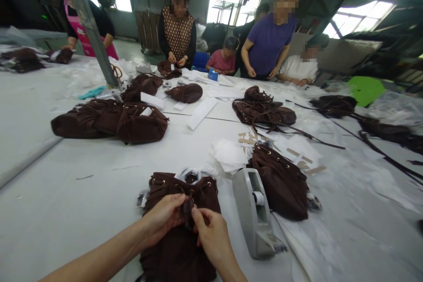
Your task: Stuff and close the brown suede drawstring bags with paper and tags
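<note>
At six o'clock in your view, a dark brown, soft-looking drawstring bag (176, 253) lies flat on the white-topped table (99, 211), running down to the lower edge. Its matte material gathers in loose upright folds, and small gold-coloured metal eyelets (209, 183) line its upper part. At its twelve o'clock edge sits a white-wrapped loop (198, 173); some clear wrapping shows at ten o'clock. Your left hand (165, 219) is curled nearly closed, thumb and fingers pinching a short, dark brown, tassel-like piece (188, 213) at the bag's front. Your right hand (213, 231) pinches that same piece from its three o'clock side, thumb against forefinger, the other fingers folded loosely. Your hands cover part of the bag's middle. Just beside it at three o'clock stands a grey tape dispenser (246, 211); at two o'clock lies another dark brown drawstring bag (280, 185).
</note>
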